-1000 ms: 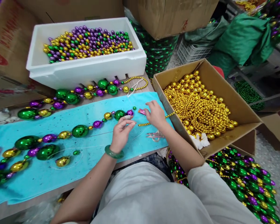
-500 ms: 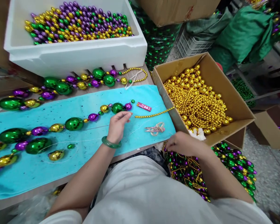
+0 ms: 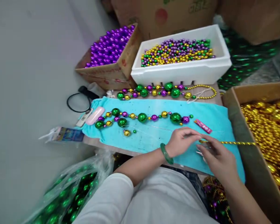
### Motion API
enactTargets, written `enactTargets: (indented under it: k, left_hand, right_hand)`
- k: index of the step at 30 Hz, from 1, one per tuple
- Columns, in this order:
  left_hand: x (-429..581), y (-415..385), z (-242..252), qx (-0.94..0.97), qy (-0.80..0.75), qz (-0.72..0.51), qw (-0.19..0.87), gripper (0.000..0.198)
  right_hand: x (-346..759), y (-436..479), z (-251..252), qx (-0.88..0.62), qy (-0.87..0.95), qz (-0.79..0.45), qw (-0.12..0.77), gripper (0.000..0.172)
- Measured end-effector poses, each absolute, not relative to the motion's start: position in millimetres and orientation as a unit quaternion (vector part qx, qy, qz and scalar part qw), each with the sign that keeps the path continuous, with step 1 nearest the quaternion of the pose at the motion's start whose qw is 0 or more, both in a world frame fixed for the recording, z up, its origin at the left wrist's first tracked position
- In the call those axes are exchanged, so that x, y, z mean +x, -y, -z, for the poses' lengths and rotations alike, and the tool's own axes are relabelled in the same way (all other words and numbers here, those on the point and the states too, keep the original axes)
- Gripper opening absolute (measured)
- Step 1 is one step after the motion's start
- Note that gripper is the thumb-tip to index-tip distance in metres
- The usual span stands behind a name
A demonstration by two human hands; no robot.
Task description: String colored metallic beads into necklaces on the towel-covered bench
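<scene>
Head view, one frame, motion blur over the fingers.

Position: both hands meet low and right over the turquoise cloth [image 3: 154, 138].
- Left hand [image 3: 182, 141]: fingers curled in and thumb drawn toward the fingertips, right at the free end of the gold bead strand [image 3: 235, 143].
- Right hand [image 3: 218, 158]: palm down, fingers bent forward onto the same spot.
- Strand: it runs straight and taut from the cardboard box [image 3: 246, 161] of gold beads to the point between my hands. I judge that one hand has it pinched. Blur hides which one, and I cannot tell how far either hand is closed.
- Something pale lies under my right fingertips, too smeared to name.

Surroundings:
- The big-bead strand [image 3: 142, 117], in green, purple and gold, lies along the cloth, apart from both hands.
- A pink tag [image 3: 202, 126] sits just beyond my left hand.
- The white foam box [image 3: 182, 73] of mixed beads is at the back.

Judgement: the step in hand is fingertip work at the gold strand's end. The next move calls for a sure pinch close to the last bead. The strand must stay taut without dragging more of it from the box.
</scene>
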State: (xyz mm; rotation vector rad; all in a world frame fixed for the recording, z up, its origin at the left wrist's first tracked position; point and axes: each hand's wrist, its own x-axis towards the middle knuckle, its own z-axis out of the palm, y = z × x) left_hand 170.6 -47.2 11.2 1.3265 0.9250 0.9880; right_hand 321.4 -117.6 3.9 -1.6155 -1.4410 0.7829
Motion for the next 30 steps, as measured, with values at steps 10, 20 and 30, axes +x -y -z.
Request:
enactTargets:
  k: [10, 20, 30]
  left_hand:
    - [160, 43, 3, 0.67, -0.418, -0.375, 0.486, 0.01]
    - [190, 56, 37, 0.886, -0.424, -0.015, 0.187, 0.019]
    - [211, 46, 37, 0.899, -0.401, 0.022, 0.176, 0.024]
  right_hand:
    - [328, 100, 1, -0.651, 0.579, -0.228, 0.435, 0.013]
    - [367, 116, -52, -0.616, 0.492, -0.209, 0.578, 0.004]
    - [375, 106, -85, -0.594, 0.513, -0.188, 0.59, 0.006]
